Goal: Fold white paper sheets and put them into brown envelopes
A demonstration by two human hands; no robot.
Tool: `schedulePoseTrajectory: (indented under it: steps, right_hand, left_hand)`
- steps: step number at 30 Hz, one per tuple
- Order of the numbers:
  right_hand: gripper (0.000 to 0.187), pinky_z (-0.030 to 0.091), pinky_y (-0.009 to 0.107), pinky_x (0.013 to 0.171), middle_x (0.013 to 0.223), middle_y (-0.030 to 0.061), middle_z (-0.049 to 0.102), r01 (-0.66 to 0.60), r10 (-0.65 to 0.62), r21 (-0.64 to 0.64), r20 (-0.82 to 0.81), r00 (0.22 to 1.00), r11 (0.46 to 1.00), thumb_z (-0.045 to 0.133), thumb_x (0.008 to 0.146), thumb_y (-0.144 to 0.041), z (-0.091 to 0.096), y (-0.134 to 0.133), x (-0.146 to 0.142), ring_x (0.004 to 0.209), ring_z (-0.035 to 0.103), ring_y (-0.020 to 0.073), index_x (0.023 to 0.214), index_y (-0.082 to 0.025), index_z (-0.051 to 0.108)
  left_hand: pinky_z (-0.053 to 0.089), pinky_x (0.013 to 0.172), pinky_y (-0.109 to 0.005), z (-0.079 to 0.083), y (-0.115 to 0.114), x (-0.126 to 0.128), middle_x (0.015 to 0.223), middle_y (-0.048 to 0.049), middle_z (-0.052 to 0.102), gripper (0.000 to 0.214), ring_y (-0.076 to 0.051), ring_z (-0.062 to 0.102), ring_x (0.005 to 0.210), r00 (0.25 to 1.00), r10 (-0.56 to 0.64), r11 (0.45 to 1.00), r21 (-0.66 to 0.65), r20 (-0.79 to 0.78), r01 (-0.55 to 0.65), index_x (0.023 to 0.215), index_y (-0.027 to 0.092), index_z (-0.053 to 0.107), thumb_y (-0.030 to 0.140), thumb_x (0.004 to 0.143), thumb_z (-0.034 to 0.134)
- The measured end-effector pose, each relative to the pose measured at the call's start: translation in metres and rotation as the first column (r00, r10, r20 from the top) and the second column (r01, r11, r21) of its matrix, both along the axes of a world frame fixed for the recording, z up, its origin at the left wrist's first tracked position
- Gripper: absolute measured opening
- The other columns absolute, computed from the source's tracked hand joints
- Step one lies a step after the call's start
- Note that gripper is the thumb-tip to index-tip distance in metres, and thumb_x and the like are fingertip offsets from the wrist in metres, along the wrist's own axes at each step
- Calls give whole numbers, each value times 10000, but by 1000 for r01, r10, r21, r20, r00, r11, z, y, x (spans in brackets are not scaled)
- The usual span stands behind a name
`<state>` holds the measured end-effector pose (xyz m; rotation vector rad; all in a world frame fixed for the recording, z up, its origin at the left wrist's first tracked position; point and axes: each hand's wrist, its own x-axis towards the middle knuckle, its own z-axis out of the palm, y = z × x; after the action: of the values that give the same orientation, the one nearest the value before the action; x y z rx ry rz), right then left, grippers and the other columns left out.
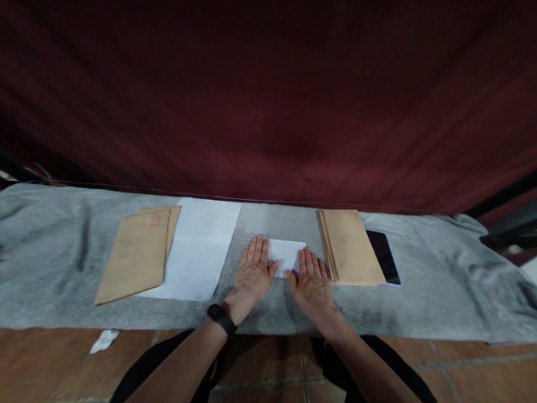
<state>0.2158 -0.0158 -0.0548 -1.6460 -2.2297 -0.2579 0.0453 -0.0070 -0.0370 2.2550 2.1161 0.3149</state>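
A small white sheet of paper (284,257), seemingly folded, lies flat on the grey cloth in front of me. My left hand (255,271) rests palm down on its left end, fingers stretched out and pointing away from me. On its right end lies my right hand (311,281), also flat, with the thumb a little apart. The palms hide both ends of the paper. Just right of my right hand is a stack of brown envelopes (352,247). Larger white sheets (199,252) lie left of my left hand.
More brown envelopes (137,255) overlap the white sheets at the left. A dark-screened phone or tablet (386,257) is partly under the right stack. The grey cloth (451,276) covers a long narrow surface before a dark red curtain (278,101). A white scrap (104,340) lies on the tiled floor.
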Motion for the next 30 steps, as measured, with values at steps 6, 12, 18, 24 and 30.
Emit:
schedulePoseTrajectory:
  steps: [6, 12, 18, 24, 30]
  right_hand:
    - [568, 351, 480, 1131, 1497, 255, 476, 10, -11, 53, 32, 999, 999, 420, 1033, -345, -1, -4, 2, 1387, 449, 332, 1468, 21, 430]
    - [565, 359, 494, 1137, 1519, 249, 449, -15, 16, 10, -31, 999, 1000, 381, 1045, -341, 7, -1, 4, 1406, 434, 336, 1486, 11, 407]
    - [518, 295, 431, 1200, 1576, 135, 407, -206, 198, -122, -71, 978, 971, 311, 1065, -330, 18, 10, -4, 1468, 357, 250, 1499, -77, 436]
    - [507, 287, 442, 1202, 1558, 106, 436, -218, 211, -200, -58, 976, 955, 301, 1071, -351, 18, 22, -12, 1456, 380, 244, 1487, -114, 467]
    - [499, 292, 465, 1184, 1563, 124, 423, -188, 186, -162, -28, 982, 969, 342, 1063, -363, 12, 32, -14, 1459, 373, 263, 1494, -142, 464]
  left_hand:
    - [230, 1241, -440, 1, 0, -1, 1631, -208, 266, 734, -307, 224, 1525, 995, -4, 1000, -3, -95, 4, 1539, 26, 315, 543, 1018, 310]
    - [235, 1233, -453, 5, 0, -1, 1639, -192, 261, 725, -303, 236, 1523, 993, -13, 1000, -28, -114, 10, 1559, 92, 305, 561, 1007, 340]
    - [250, 1220, -476, 7, 0, -3, 1657, -133, 247, 608, -309, 237, 1523, 994, -34, 999, -38, -100, 30, 1568, 239, 316, 470, 1013, 404]
    - [251, 1219, -472, 8, -1, -5, 1659, -97, 258, 549, -302, 246, 1521, 994, -59, 998, -42, -95, 55, 1555, 305, 341, 414, 1021, 408]
    - [250, 1218, -469, 12, -1, -5, 1648, -130, 276, 556, -302, 255, 1517, 993, -61, 996, -64, -97, 55, 1557, 264, 345, 439, 1030, 371]
